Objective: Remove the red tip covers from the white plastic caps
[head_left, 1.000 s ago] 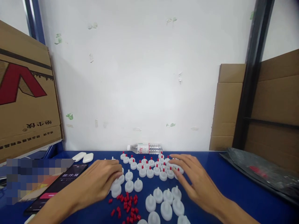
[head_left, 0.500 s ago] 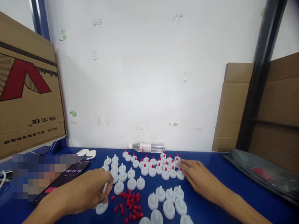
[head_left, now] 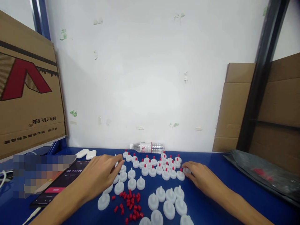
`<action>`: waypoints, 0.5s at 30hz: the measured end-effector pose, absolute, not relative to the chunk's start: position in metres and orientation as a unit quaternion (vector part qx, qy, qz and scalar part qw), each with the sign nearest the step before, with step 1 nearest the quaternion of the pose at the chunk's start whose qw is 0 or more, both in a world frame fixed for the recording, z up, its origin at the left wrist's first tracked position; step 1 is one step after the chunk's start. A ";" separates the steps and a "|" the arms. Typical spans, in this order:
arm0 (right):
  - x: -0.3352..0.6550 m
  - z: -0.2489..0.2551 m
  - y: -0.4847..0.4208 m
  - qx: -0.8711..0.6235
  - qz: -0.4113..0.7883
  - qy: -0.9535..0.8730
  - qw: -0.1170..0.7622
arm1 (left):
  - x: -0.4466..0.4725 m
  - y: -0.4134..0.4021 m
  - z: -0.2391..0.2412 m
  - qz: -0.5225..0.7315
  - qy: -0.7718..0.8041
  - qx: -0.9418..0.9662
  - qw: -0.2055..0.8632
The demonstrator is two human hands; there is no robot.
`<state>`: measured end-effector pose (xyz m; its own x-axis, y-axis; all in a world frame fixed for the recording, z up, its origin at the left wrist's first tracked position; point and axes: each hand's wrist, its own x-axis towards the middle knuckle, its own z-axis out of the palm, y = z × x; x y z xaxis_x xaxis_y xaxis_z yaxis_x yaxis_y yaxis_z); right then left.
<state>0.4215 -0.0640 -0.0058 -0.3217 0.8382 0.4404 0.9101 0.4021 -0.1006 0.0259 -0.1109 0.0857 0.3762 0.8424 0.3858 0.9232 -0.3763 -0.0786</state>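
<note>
Lowest white caps (head_left: 145,221) (cut off)

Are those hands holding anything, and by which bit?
Can't tell: the right hand curls partly around a white cap, its exact hold hidden; the left hand hides any hold.

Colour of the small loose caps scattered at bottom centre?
Red: small stubby red caps on the blue tabletop, best seen in the head view.

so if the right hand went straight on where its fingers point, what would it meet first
The right hand seems to touch a white piece; just past it, likely first, is a red-tipped piece, though depth is hard to judge.
</note>
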 end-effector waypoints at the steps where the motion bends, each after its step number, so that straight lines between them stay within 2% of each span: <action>1: 0.423 -0.005 -0.064 -0.537 -0.073 -0.813 0.213 | 0.029 -0.111 0.083 -0.156 -0.524 -0.825 0.146; 5: 0.426 0.001 -0.064 -0.525 -0.051 -0.821 0.219 | 0.038 -0.112 0.068 -0.220 -0.422 -0.868 0.140; 10: 0.406 0.007 -0.075 -0.472 -0.080 -0.836 0.268 | 0.047 -0.118 0.051 -0.328 -0.312 -0.880 0.146; 15: 0.375 0.021 -0.103 -0.358 -0.142 -0.865 0.322 | 0.066 -0.129 0.036 -0.328 -0.273 -0.887 0.177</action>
